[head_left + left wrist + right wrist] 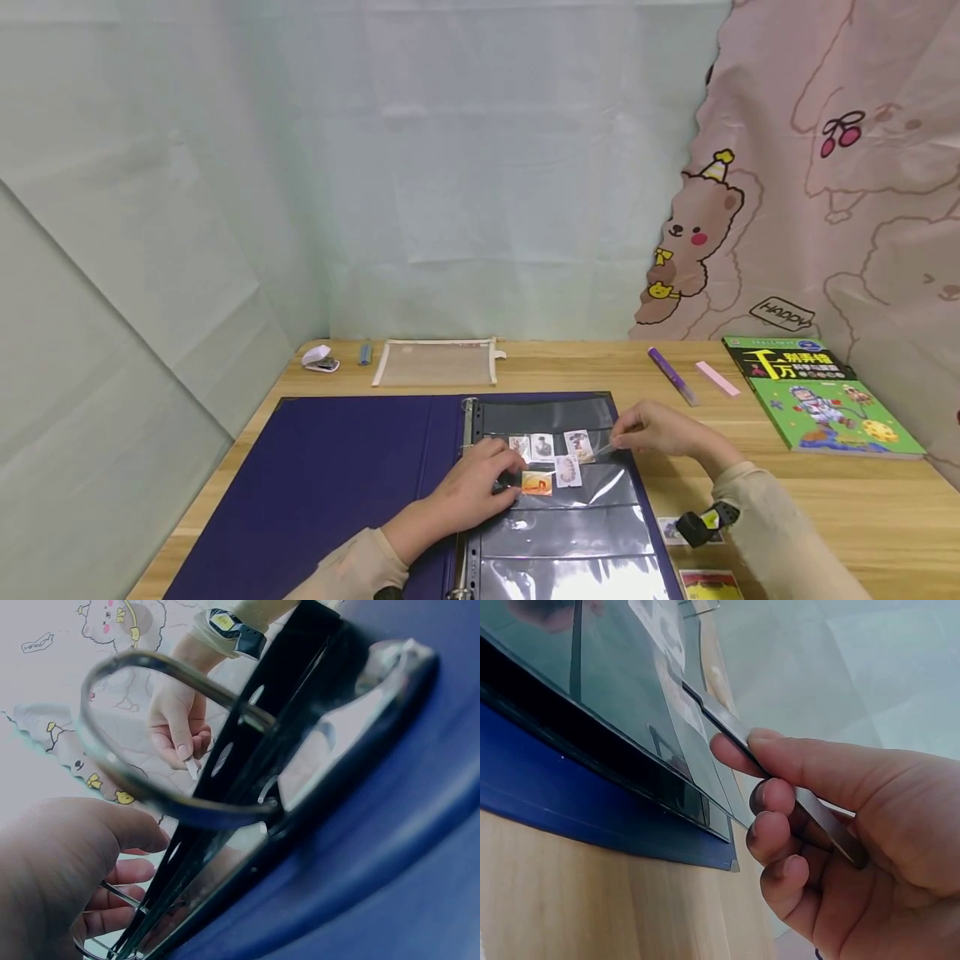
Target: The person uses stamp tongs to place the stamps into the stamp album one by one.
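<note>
In the head view a dark blue ring binder (337, 467) lies unfolded, with a black pocket page (562, 533) on its right half. Several small stamps (567, 471) are on the upper part of the page. My right hand (660, 429) pinches metal tweezers (821, 817) at the page's right edge. Their tips reach toward a stamp (658, 626) near the clear pocket film. Across the page, my left hand (476, 483) rests by the rings with bent, spread fingers, close to an orange stamp (537, 483). A large ring (161, 806) partly crosses the left wrist view.
Behind the binder are a white stapler (320, 359), a small blue box (365, 354) and a mesh zip pouch (435, 364). A purple marker (671, 375), a pink strip (717, 378) and a green book (825, 400) are to the right. More stamps (708, 585) lie under my right forearm.
</note>
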The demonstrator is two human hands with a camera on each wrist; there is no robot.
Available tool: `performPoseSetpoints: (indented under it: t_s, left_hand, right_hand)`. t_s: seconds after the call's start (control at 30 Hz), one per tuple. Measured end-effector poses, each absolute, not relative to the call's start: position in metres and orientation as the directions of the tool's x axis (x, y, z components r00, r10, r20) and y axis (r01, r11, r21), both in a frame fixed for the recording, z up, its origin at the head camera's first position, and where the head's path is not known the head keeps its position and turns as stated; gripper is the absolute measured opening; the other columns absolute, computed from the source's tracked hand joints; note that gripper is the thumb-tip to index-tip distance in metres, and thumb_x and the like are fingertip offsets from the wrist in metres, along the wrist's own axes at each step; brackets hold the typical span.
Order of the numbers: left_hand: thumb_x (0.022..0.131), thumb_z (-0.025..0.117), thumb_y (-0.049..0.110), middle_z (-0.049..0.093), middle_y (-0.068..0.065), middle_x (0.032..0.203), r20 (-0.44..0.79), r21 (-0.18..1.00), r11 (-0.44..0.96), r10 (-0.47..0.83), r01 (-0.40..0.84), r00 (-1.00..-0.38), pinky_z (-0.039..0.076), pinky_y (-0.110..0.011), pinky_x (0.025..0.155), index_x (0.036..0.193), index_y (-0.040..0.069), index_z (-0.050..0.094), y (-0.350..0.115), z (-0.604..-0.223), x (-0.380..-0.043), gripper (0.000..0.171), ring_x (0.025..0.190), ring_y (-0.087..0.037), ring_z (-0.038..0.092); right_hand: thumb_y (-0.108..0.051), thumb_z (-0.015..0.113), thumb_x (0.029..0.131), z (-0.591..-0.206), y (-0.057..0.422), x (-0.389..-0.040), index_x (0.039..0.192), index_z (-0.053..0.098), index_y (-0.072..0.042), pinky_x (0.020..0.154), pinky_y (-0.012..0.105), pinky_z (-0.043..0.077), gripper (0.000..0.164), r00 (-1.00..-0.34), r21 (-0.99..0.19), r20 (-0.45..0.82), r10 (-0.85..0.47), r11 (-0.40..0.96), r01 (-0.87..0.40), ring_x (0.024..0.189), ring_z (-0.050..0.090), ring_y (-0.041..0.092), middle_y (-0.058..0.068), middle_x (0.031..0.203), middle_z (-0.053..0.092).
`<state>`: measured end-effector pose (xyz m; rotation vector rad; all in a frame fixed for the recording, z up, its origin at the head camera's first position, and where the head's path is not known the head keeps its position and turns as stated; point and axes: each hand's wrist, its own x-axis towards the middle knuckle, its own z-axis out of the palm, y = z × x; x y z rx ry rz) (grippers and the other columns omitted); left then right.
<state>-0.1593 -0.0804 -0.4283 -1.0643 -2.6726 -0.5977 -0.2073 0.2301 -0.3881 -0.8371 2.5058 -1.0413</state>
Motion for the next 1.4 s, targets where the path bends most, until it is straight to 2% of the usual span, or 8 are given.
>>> performPoseSetpoints:
  t_s: [0.3, 0.7, 1.13, 1.4]
  left_hand:
    - [0.077, 0.067, 0.026, 0.054, 0.008, 0.087, 0.319, 0.302, 0.662, 0.608, 0.686, -0.727, 0.041, -0.022, 0.077, 0.098, 0.02, 0.062, -0.081, -0.428, -0.159, 0.022, 0.086, -0.006, 0.046]
    - [0.077, 0.067, 0.026, 0.053, 0.009, 0.087, 0.327, 0.291, 0.662, 0.609, 0.69, -0.722, 0.041, -0.022, 0.077, 0.098, 0.021, 0.062, -0.08, -0.427, -0.159, 0.022, 0.086, -0.006, 0.047]
    - [0.077, 0.067, 0.027, 0.053, 0.01, 0.087, 0.331, 0.294, 0.653, 0.616, 0.698, -0.715, 0.041, -0.022, 0.077, 0.098, 0.021, 0.062, -0.081, -0.43, -0.16, 0.022, 0.086, -0.005, 0.047]
    - [0.077, 0.067, 0.027, 0.053, 0.01, 0.088, 0.336, 0.288, 0.654, 0.615, 0.699, -0.714, 0.041, -0.022, 0.076, 0.098, 0.021, 0.062, -0.081, -0.43, -0.161, 0.023, 0.086, -0.005, 0.047]
  right_hand:
    - [-0.016, 0.06, 0.084, -0.387, 0.23, -0.21, 0.079, 0.068, -0.009, 0.049, 0.017, 0.038, 0.012, -0.754, -0.711, -0.078, -0.652, 0.567, -0.417, 0.054, 0.044, -0.001, 0.007, 0.067, 0.058]
    - [-0.014, 0.06, 0.083, -0.382, 0.231, -0.213, 0.08, 0.068, -0.004, 0.049, 0.016, 0.039, 0.013, -0.716, -0.719, -0.094, -0.692, 0.544, -0.432, 0.054, 0.043, -0.002, -0.008, 0.065, 0.051]
    - [-0.012, 0.061, 0.082, -0.378, 0.224, -0.212, 0.079, 0.068, -0.002, 0.047, 0.015, 0.033, 0.013, -0.702, -0.722, -0.155, -0.696, 0.564, -0.4, 0.051, 0.04, -0.001, -0.008, 0.06, 0.047]
    - [-0.012, 0.061, 0.081, -0.374, 0.224, -0.214, 0.079, 0.067, 0.0, 0.047, 0.016, 0.035, 0.013, -0.707, -0.718, -0.207, -0.677, 0.595, -0.36, 0.051, 0.042, 0.003, -0.005, 0.061, 0.049]
